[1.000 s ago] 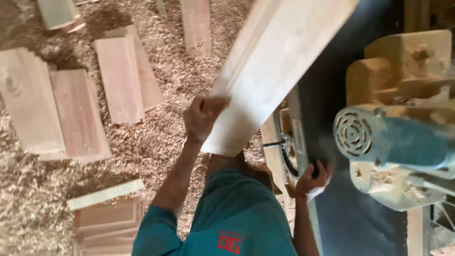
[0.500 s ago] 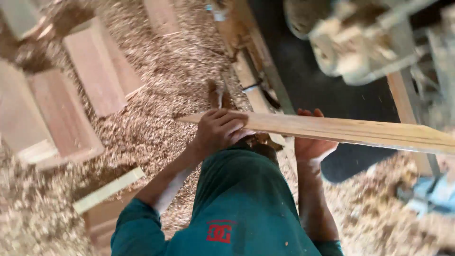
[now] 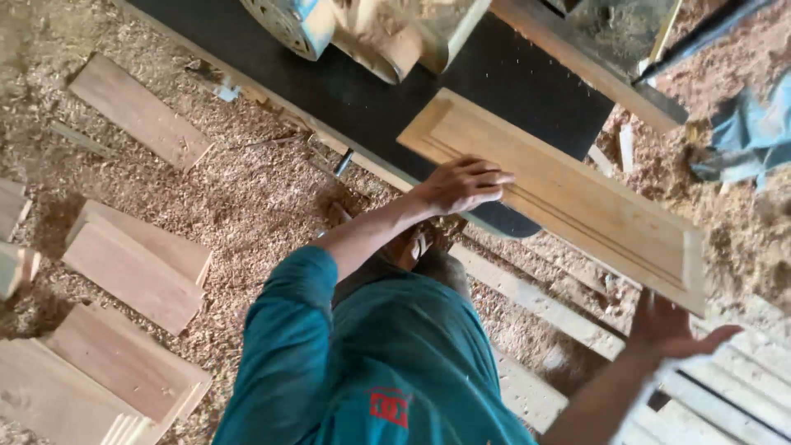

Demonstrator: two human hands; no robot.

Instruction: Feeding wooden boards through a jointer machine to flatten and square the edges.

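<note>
A long pale grooved wooden panel (image 3: 560,194) lies flat under the open left hand (image 3: 461,184); the right hand (image 3: 671,328) grips its lower end from beneath.

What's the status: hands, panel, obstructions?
Left hand flat on wooden panel. Right hand grips its far corner. Panel over dark machine table; nothing blocking.
</note>
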